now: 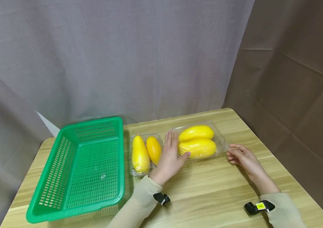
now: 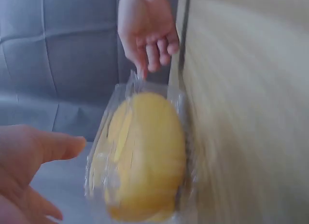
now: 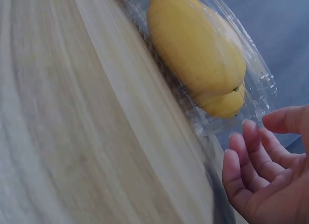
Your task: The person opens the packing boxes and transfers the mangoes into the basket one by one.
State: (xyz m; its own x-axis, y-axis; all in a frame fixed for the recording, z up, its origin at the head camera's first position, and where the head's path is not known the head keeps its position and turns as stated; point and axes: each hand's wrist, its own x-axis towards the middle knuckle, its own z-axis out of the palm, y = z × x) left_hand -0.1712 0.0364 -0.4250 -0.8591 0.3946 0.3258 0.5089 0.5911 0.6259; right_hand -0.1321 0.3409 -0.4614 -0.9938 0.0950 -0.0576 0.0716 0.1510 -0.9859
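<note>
Two yellow mangoes (image 1: 197,148) lie side by side in a clear plastic tray (image 1: 221,141) with thin film over it. At the tray's right end my right hand (image 1: 244,160) pinches the edge of the clear film (image 2: 135,81) between thumb and fingertips; the other fingers curl loosely. My left hand (image 1: 169,158) is at the tray's left end, fingers straight and thumb spread toward the lower mango. In the left wrist view its thumb (image 2: 63,147) stands apart from the wrapped tray. Part of the tray's left end is hidden behind this hand.
Left of my left hand lies a second clear tray (image 1: 132,172) with two yellow mangoes (image 1: 140,155), partly covered by the hand. A large green slotted basket (image 1: 121,164) stands on the wooden table (image 1: 201,196) at the left. Grey curtains (image 1: 138,63) hang behind the table.
</note>
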